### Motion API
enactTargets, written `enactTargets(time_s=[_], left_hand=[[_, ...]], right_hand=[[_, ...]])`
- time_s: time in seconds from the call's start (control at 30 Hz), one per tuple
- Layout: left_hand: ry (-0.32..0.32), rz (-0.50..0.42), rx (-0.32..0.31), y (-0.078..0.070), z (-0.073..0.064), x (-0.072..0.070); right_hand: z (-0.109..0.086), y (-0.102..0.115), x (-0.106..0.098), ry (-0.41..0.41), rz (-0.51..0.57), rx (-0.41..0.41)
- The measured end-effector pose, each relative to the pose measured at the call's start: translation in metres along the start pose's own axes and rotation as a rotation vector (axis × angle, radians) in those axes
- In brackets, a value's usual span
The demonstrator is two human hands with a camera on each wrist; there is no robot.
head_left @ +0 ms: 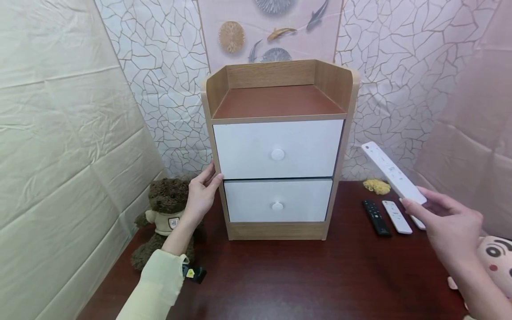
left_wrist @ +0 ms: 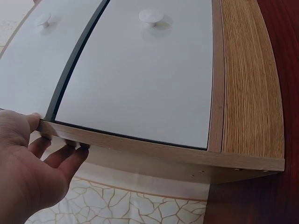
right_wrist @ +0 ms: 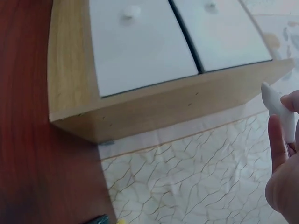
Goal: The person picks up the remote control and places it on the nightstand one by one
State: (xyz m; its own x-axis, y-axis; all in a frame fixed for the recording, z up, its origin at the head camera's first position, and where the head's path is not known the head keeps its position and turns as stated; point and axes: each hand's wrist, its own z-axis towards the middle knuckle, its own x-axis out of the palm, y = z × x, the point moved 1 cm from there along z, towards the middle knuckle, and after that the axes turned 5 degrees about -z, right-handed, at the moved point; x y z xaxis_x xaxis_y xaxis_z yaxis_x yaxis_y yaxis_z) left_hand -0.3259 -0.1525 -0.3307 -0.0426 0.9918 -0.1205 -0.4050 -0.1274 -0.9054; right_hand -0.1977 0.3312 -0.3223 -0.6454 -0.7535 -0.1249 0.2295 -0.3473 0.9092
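A wood-framed cabinet [head_left: 278, 231] with two white drawers stands on the dark red table. Its upper drawer [head_left: 248, 151] and lower drawer [head_left: 248, 202] both sit closed, each with a round white knob. My left hand [head_left: 202, 191] holds the cabinet's left side edge, thumb at the front and fingers against the side panel [left_wrist: 140, 161]. To the right of the cabinet, my right hand [head_left: 452, 222] grips the lower end of a white remote control [head_left: 394, 171], raised above the table and tilted. In the right wrist view, part of this remote [right_wrist: 280, 109] shows between the fingers.
Below the held remote lie a black remote [head_left: 376, 218], a white remote [head_left: 397, 217] and another partly hidden white one [head_left: 418, 222]. Behind them is a yellow bundle [head_left: 377, 186]. A brown teddy bear [head_left: 166, 200] sits left; a plush doll [head_left: 498, 260] sits right.
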Motion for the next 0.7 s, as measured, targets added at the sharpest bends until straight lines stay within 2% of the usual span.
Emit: enactTargets(time_s=[0.1, 0.2, 0.33, 0.53, 0.7], left_hand=[[0.004, -0.001, 0.002, 0.000, 0.000, -0.001], [0.012, -0.003, 0.007, 0.000, 0.001, -0.002], [0.014, -0.004, 0.009, 0.000, 0.001, -0.002], [0.016, -0.010, 0.013, 0.001, 0.002, -0.003], [0.033, -0.018, 0.004, 0.003, 0.004, -0.004]], right_hand=[[-0.003, 0.009, 0.003, 0.001, 0.078, -0.015], [-0.006, 0.019, 0.006, -0.001, 0.071, -0.051], [-0.007, 0.032, 0.013, -0.005, -0.007, -0.120], [0.000, 0.047, 0.030, 0.045, 0.032, -0.181], [0.003, 0.063, 0.045, 0.095, -0.009, -0.254]])
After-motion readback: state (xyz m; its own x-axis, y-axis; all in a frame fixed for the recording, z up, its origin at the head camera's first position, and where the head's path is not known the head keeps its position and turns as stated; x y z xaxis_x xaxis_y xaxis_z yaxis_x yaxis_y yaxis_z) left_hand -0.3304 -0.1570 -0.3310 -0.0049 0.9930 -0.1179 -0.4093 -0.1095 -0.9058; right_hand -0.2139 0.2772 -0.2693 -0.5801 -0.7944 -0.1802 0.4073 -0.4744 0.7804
